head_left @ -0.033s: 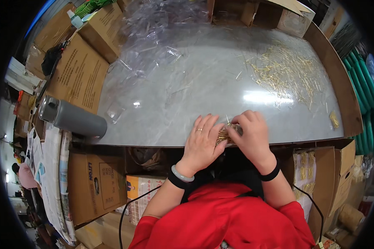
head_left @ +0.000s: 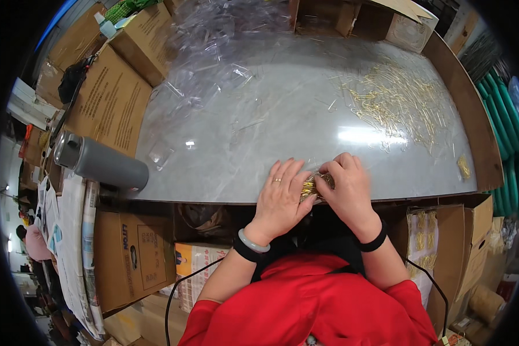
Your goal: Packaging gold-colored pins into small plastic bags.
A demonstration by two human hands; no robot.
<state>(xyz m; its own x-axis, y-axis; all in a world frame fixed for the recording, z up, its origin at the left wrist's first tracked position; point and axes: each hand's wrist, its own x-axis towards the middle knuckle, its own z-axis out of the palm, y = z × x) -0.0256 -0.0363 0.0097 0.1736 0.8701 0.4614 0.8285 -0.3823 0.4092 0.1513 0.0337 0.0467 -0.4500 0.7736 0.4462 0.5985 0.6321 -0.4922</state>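
Desk (head_left: 282, 115): one, grey, glossy, faintly veined; a bright light reflection lies on its right half; front edge partly behind the person's hands.

Cardboard side wall (head_left: 109, 104): one, brown, printed, standing along the desk's left side.

Clear plastic pieces (head_left: 207, 57): one loose spread, far left of the desk; they overlap, and I cannot count them or tell their exact form. The upper edge of view cuts the spread off.

Gold-coloured wire pieces (head_left: 398, 104): one flat heap, right half of the desk, well apart from both hands; thin, tangled, some strays on its left side.

Carton (head_left: 135, 259): one, brown, below the desk at left.

Bottle (head_left: 109, 165): one, grey, dark lid, at the desk's front left corner.

Left grip (head_left: 279, 193): bare hand, palm down, fingers long and close together; forefinger and thumb set narrowly about the bundle's left side.

Right grip (head_left: 345, 183): bare hand, fingers curled, closed to a pinch on the bundle's right side; the fingertips lie partly behind it and one another.

Bundle (head_left: 308, 189): one, gold-coloured, held between the two hands at the desk's front edge; much of it hidden by fingers. Whether anything wraps it I cannot make out.

Small gold packet (head_left: 463, 166): one, lying near the desk's right rim, its contents too small to read clearly.

Ring (head_left: 277, 180): one, on the left hand.
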